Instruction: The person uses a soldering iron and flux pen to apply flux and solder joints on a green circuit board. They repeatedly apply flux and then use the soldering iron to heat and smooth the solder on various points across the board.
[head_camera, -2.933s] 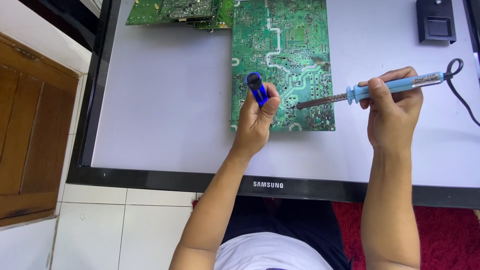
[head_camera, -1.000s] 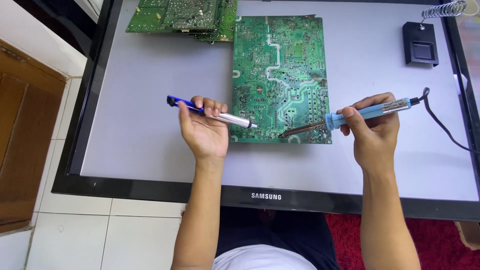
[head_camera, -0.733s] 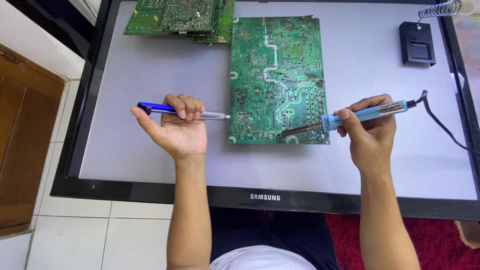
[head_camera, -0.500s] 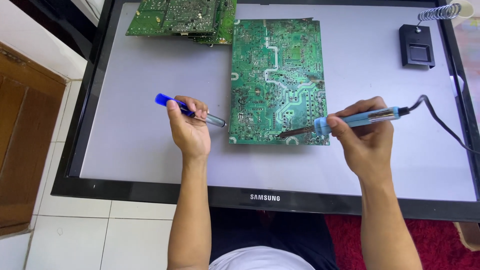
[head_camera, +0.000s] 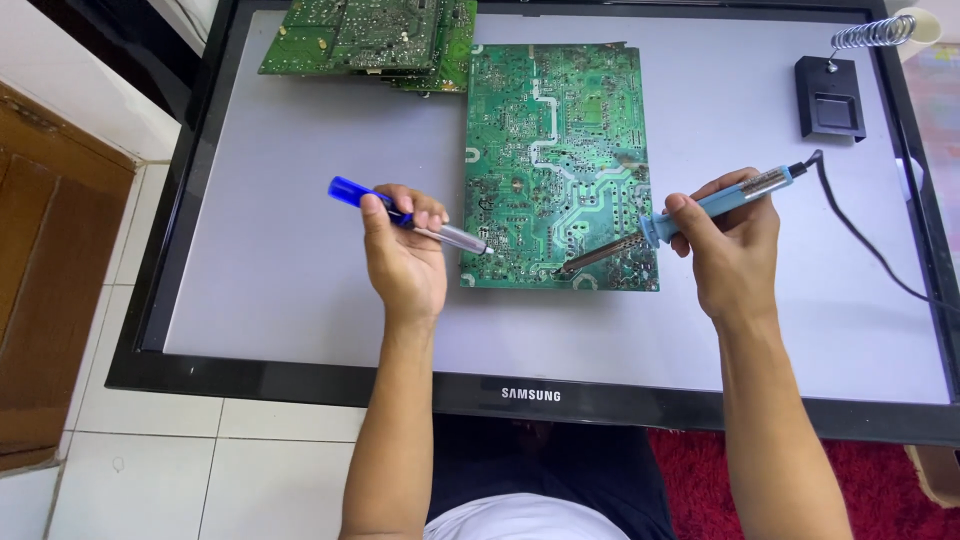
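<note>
Desoldering pump (head_camera: 410, 217): blue plunger end, silver barrel, lying slantwise left of frame centre, nozzle pointing right and slightly down, at the left edge of the circuit board (head_camera: 557, 165). Soldering iron (head_camera: 680, 221): light blue handle, dark metal shaft, slanting from right of centre down-left, tip on the board's lower edge. Board: green, solder side up, flat, upper centre of frame, long axis vertical.
</note>
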